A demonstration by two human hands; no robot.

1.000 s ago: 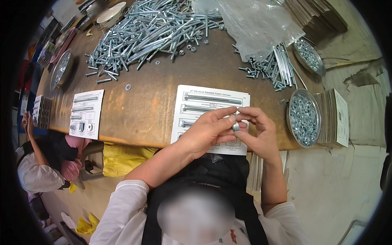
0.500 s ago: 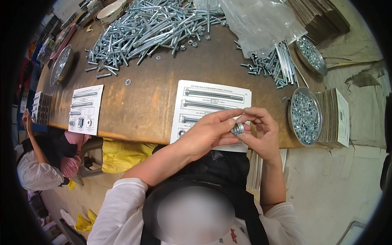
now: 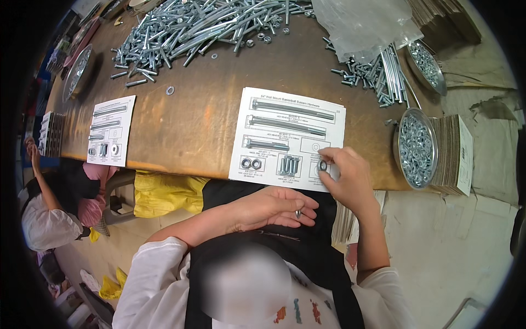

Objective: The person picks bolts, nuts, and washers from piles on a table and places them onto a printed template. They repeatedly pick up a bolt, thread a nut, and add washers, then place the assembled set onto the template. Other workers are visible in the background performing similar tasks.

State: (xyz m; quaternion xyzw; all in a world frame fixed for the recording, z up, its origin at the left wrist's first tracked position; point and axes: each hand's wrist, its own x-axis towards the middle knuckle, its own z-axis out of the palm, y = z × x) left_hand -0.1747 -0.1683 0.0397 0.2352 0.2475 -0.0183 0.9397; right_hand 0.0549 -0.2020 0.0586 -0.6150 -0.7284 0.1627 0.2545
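Left hand (image 3: 268, 209), palm up, cups a small metal piece (image 3: 298, 214), presumably against dropping | Right hand (image 3: 350, 178) is narrow around a dark ring (image 3: 322, 165) over the printed card (image 3: 285, 137); grip unclear | Card lies face-up beyond left hand, presumably for legibility

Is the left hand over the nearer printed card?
No, the left hand is over the black garment, short of the nearer printed card.

Silver ring (image 3: 322, 165) over printed card (image 3: 287, 136), silver piece (image 3: 298, 214) nearby
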